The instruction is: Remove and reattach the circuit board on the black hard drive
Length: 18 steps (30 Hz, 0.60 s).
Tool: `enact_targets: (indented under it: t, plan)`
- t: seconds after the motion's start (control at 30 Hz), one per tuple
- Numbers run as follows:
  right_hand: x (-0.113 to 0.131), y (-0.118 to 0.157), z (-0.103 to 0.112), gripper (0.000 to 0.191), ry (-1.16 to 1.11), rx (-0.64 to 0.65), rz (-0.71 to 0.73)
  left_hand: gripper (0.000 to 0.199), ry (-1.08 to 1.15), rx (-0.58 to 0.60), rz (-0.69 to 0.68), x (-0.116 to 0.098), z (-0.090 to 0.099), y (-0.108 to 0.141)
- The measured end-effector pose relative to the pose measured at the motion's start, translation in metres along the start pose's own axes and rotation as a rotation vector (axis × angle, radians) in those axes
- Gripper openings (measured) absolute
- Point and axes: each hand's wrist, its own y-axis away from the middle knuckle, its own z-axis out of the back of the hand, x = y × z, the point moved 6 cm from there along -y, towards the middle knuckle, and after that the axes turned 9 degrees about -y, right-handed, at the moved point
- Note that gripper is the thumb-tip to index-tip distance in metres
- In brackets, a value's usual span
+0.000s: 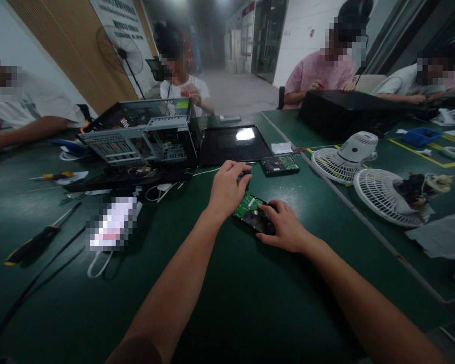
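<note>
A hard drive with a green circuit board (pixel 251 208) lies on the green table in front of me. My right hand (pixel 282 225) grips its right end, fingers on the top and thumb at the near edge. Just beyond the drive's far left corner is my left hand (pixel 229 187), its fingers curled and pinched round something small and dark that I cannot make out. A second hard drive (pixel 280 165) rests farther back, to the right of my left hand. Tiny bits lie on the table between the two drives.
An open computer case (pixel 144 139) stands at the back left, beside a flat black panel (pixel 235 144). Screwdriver (pixel 36 243), phone (pixel 114 225) and cables lie left. White fan parts (pixel 387 194) and a black case (pixel 349 114) are right. Several people sit around the table.
</note>
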Motion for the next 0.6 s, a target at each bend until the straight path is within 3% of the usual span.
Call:
enact_targets:
  t: [0.17,0.6]
  plan:
    - [-0.0008,0.0000,-0.0003,0.081,0.005,-0.017,0.012,0.025,-0.023,0.009,-0.049,-0.0046,0.0007,-0.0015]
    - [0.0001,-0.0004,0.0007,0.080,0.001,-0.011,0.005,0.019,-0.039,-0.031,-0.043,-0.0032,0.0012,-0.0011]
